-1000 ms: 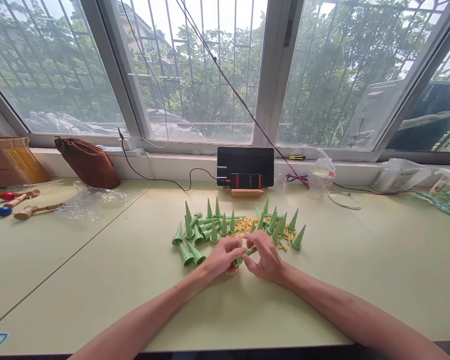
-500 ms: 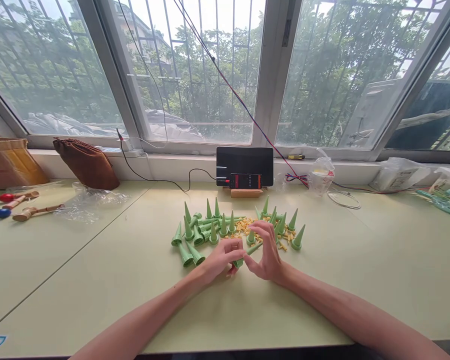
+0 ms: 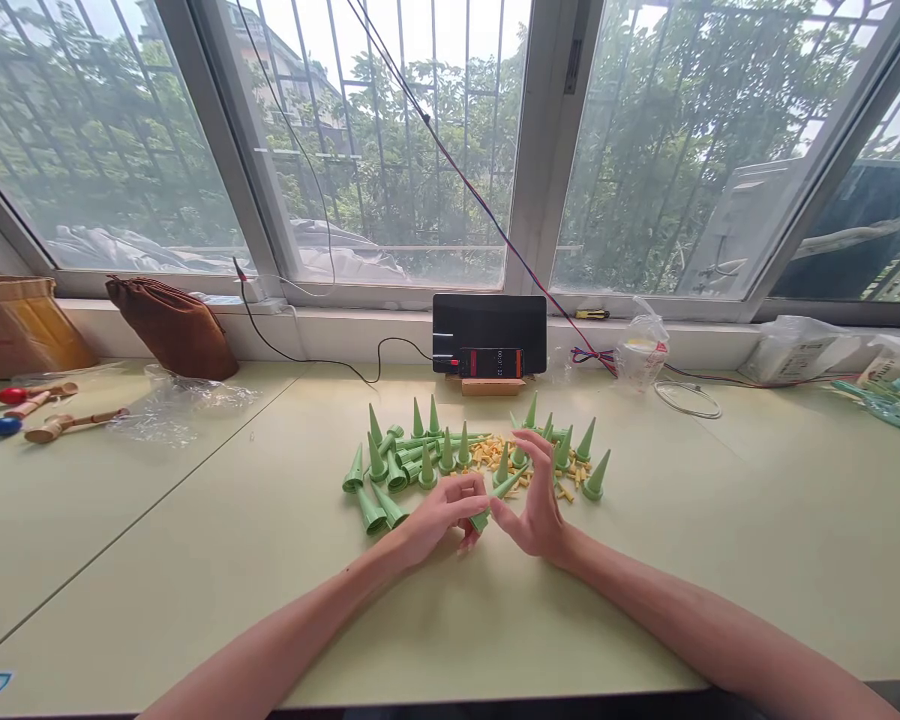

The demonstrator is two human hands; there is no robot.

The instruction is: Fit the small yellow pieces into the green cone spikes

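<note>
My left hand [image 3: 450,508] is closed around the wide end of a green plastic cone-shaped spike [image 3: 506,484], whose narrow tip points away and to the right. Beside it, my right hand [image 3: 538,500] is open, its thumb close to the held spike and its fingers apart from the thumb. Whether the thumb touches the spike, I cannot tell. Several more green cones [image 3: 597,475] stand upright beyond both hands, on either side. To the left lie several green spikes [image 3: 371,510] on their sides, open ends showing. Small yellow plastic pieces [image 3: 487,453] are heaped between the groups.
A phone [image 3: 493,363] leans on a black tablet [image 3: 487,312] on a stand behind the heap. Cables run along the window ledge. Wooden toys [image 3: 60,427] and a brown drawstring bag [image 3: 172,325] are at the left, plastic bags [image 3: 799,345] at the right.
The spike in my left hand has turned so its tip points more upward and away. My right hand's fingers have straightened and shifted slightly right.
</note>
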